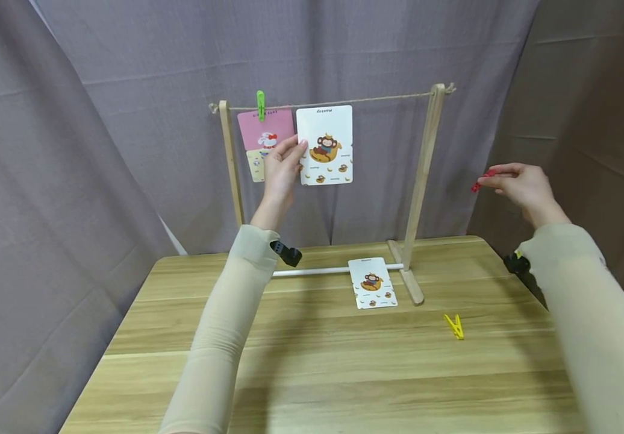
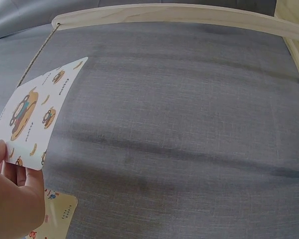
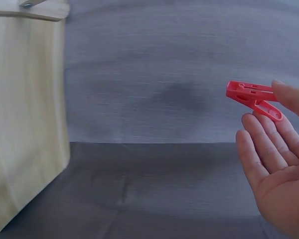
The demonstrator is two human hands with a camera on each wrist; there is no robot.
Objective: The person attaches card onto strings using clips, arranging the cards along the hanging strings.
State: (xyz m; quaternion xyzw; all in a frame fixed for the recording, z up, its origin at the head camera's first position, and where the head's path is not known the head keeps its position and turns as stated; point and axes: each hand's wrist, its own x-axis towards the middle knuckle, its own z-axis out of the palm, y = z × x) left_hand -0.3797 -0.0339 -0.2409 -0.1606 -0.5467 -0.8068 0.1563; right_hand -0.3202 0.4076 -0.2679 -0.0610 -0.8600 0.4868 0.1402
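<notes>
My left hand (image 1: 282, 172) pinches the left edge of a white monkey card (image 1: 325, 146) between thumb and fingers. The card's top edge is right at the twine (image 1: 382, 99) strung across a wooden stand. In the left wrist view the same card (image 2: 37, 117) tilts away from the thumb. Off to the right of the stand, my right hand (image 1: 526, 190) holds a red clothespin (image 3: 251, 97) between thumb and fingertips. Left of the monkey card hangs a pink and yellow rabbit card (image 1: 252, 129), held on the twine by a green clothespin (image 1: 261, 106) and partly hidden by my left hand.
A second monkey card (image 1: 373, 283) lies on the wooden table (image 1: 333, 367), overlapping the stand's white bottom bar (image 1: 317, 272). To its right lies a yellow clothespin (image 1: 455, 327). The stand's right post (image 1: 423, 181) rises between my hands. Grey curtain (image 1: 144, 150) hangs behind.
</notes>
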